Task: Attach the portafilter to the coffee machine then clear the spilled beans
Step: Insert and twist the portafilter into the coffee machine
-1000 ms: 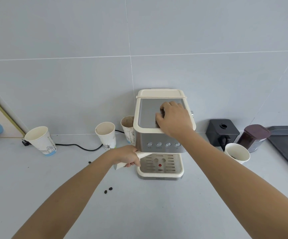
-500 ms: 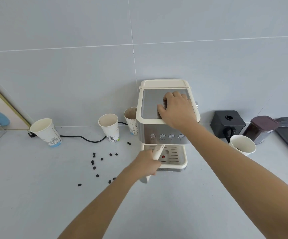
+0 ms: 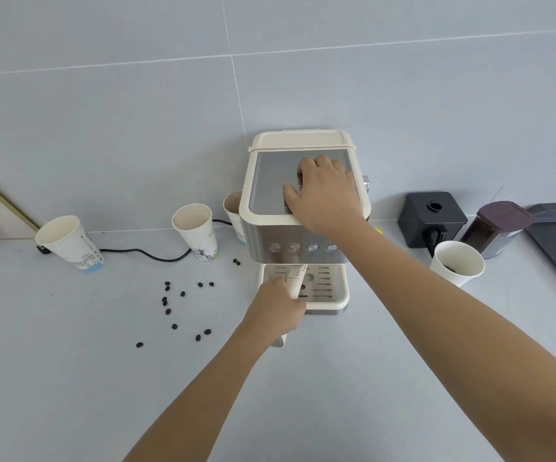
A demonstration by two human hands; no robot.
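The cream and steel coffee machine (image 3: 270,181) stands against the tiled wall. My right hand (image 3: 323,191) lies flat on its steel top, fingers spread, pressing down. My left hand (image 3: 278,308) is closed around the cream handle of the portafilter (image 3: 296,278), which points straight out toward me from under the machine's front, above the drip tray (image 3: 336,291). The portafilter's head is hidden under the machine. Several dark spilled beans (image 3: 183,308) lie scattered on the grey counter left of the machine.
Three paper cups stand at the left: one (image 3: 70,243), one (image 3: 196,231), one (image 3: 231,208) partly behind the machine. A black cable (image 3: 143,253) runs along the wall. Right of the machine are a black box (image 3: 431,218), a dark-lidded jar (image 3: 500,228) and a white cup (image 3: 456,265).
My left hand has swung the portafilter handle from pointing left to pointing straight out at the front. My arm no longer covers the spilled beans. My right hand stayed on the machine's top.
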